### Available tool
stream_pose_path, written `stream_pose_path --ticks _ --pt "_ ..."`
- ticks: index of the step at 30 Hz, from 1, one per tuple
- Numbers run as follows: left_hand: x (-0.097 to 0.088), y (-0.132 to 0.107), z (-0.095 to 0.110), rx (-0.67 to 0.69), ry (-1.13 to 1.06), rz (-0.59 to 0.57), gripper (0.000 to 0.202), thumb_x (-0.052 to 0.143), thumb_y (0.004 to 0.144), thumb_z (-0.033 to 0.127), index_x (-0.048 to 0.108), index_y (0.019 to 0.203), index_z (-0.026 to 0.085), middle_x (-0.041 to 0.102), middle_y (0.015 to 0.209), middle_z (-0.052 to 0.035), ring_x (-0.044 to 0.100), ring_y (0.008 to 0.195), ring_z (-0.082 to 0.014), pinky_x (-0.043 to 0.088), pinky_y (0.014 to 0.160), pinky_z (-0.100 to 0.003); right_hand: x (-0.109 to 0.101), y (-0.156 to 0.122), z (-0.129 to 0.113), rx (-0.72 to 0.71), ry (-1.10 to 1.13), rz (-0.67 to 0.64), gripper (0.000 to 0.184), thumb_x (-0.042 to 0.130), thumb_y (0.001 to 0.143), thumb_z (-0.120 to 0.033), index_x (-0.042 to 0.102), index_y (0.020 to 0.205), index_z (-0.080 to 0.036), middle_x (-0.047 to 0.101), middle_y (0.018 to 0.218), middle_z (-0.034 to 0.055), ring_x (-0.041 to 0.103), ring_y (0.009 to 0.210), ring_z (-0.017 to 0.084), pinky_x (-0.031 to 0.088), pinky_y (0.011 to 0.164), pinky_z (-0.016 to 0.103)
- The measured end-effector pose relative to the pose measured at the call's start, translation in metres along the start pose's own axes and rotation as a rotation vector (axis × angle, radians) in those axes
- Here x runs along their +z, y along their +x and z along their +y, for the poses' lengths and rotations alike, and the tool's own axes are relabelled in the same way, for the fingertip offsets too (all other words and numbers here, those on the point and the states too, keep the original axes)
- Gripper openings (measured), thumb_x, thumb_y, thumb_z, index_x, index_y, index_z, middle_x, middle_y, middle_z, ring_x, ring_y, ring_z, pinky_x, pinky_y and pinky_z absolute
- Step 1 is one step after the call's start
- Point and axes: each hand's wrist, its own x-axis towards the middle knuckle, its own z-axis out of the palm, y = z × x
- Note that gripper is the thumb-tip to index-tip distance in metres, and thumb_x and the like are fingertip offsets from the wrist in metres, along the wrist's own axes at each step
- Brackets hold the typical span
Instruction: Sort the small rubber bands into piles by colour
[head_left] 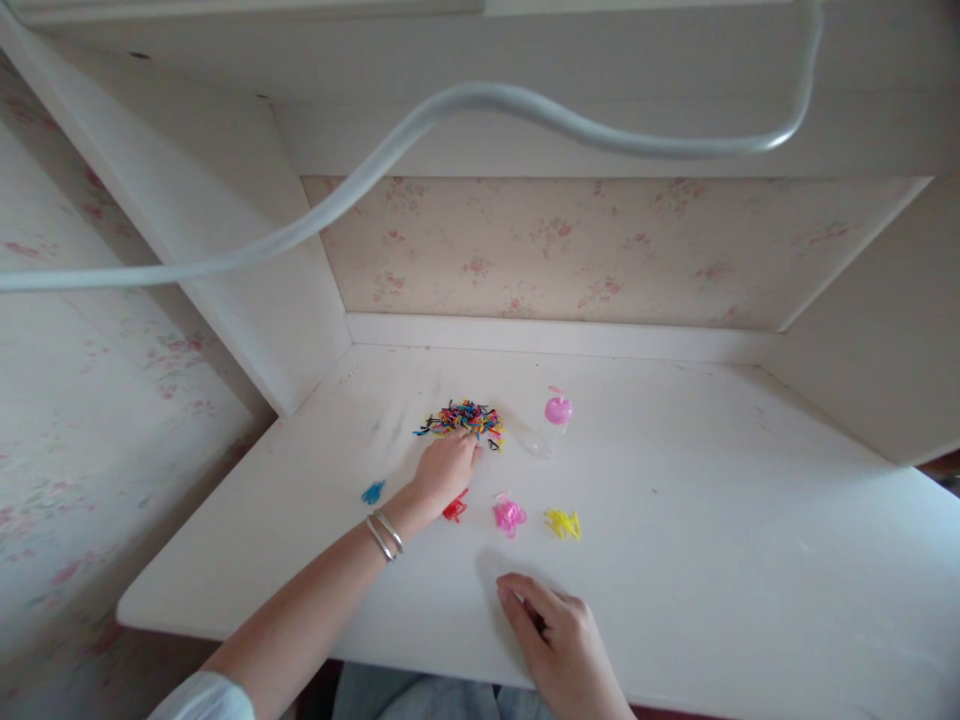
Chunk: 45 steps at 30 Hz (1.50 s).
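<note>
My left hand point(448, 468), with two silver bangles on its wrist, reaches to the near edge of a mixed pile of small coloured rubber bands point(466, 415). Its fingers point down and look bent together; what they pinch is hidden. Near the table's front, my right hand point(551, 630) is curled, thumb against forefinger, and I cannot make out anything in it. Between the hands lie small sorted heaps: red rubber bands point(454, 507) partly behind my left wrist, pink rubber bands point(509, 515) and yellow rubber bands point(563, 523). Blue rubber bands point(373, 492) lie left of my forearm.
Right of the pile a clear plastic container point(534, 440) lies by a pink apple-shaped piece point(558, 409). A white cable point(480, 97) crosses high in front of the view. White side panels point(855, 330) and a back ledge point(562, 336) enclose the white tabletop point(720, 560).
</note>
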Motion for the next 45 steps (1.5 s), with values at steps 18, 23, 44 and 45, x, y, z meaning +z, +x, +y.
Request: stream_pose_path --ticks 18,23,44,45 --pt "-0.001 0.019 -0.014 -0.081 -0.104 0.093 0.037 0.028 0.098 0.035 0.06 0.096 0.016 0.066 0.1 -0.0103 0.063 0.092 -0.0195 0.045 0.077 -0.028 -0.001 -0.001 -0.001 0.02 -0.033 -0.027 0.033 0.04 0.093 -0.039 0.069 0.091 -0.024 0.067 0.064 -0.0003 0.06 0.055 0.012 0.042 0.054 0.018" --pt "-0.016 0.012 -0.021 -0.082 -0.145 0.12 0.033 0.033 0.096 0.031 0.063 0.092 0.017 0.067 0.098 -0.0086 0.062 0.092 -0.0185 0.043 0.079 -0.027 -0.002 -0.001 0.0 0.003 -0.06 -0.025 0.03 0.041 0.093 -0.037 0.069 0.091 -0.025 0.067 0.064 -0.0011 0.06 0.055 0.012 0.043 0.054 0.017" --pt "-0.033 -0.088 -0.069 -0.174 -0.148 -0.045 0.032 0.042 0.091 0.035 0.068 0.077 0.023 0.067 0.089 -0.0015 0.063 0.078 -0.0151 0.042 0.069 -0.025 -0.001 0.001 -0.009 0.039 -0.134 -0.036 0.038 0.037 0.094 -0.044 0.07 0.091 -0.024 0.069 0.067 0.0024 0.063 0.057 0.014 0.046 0.058 0.019" --pt "-0.032 -0.087 -0.069 -0.171 -0.164 -0.044 0.031 0.043 0.091 0.034 0.068 0.077 0.023 0.068 0.089 -0.0013 0.063 0.079 -0.015 0.042 0.069 -0.024 0.0 0.001 -0.008 0.041 -0.135 -0.038 0.038 0.038 0.094 -0.044 0.07 0.092 -0.024 0.069 0.068 0.0025 0.063 0.058 0.014 0.047 0.059 0.019"
